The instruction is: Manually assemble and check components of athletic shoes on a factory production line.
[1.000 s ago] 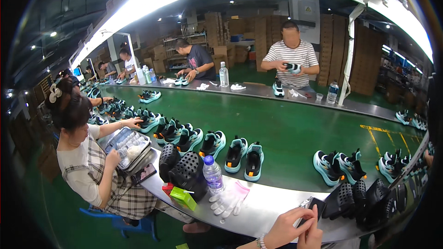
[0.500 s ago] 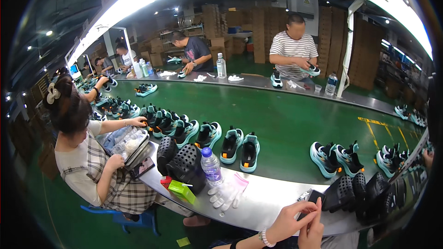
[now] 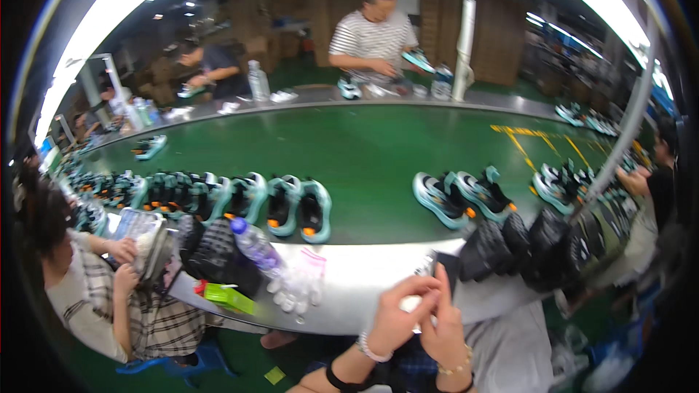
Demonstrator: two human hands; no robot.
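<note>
While both hands meet at the lower middle of the frame, the left hand (image 3: 389, 316) curls its fingers around a small pale object (image 3: 409, 304), pinching it closed, and the right hand (image 3: 443, 324) presses against it from the right with fingers bent onto the same piece; what the object is cannot be told. A dark flat piece (image 3: 442, 271) stands just above the fingertips, touching or nearly touching them.

Just beyond the hands runs the pale edge of the workbench (image 3: 364, 273). On it, to the left, lie a pair of white gloves (image 3: 302, 287), a clear water bottle (image 3: 255, 245) lying tilted with a blue cap, and a green box (image 3: 227, 297). Black mesh shoe uppers (image 3: 212, 251) are stacked beside the bottle, and more black uppers (image 3: 524, 244) crowd the bench at the right.

At the lower left a seated person in a plaid shirt (image 3: 102, 298) handles a shiny tray-like thing (image 3: 142, 236).

Farther off, the green conveyor belt (image 3: 364, 153) carries a row of teal and black sneakers (image 3: 291, 207) at the left and another group (image 3: 459, 196) at the right.

Across the belt, at the upper middle, a person in a striped shirt (image 3: 371, 40) holds a teal shoe (image 3: 419, 60).
</note>
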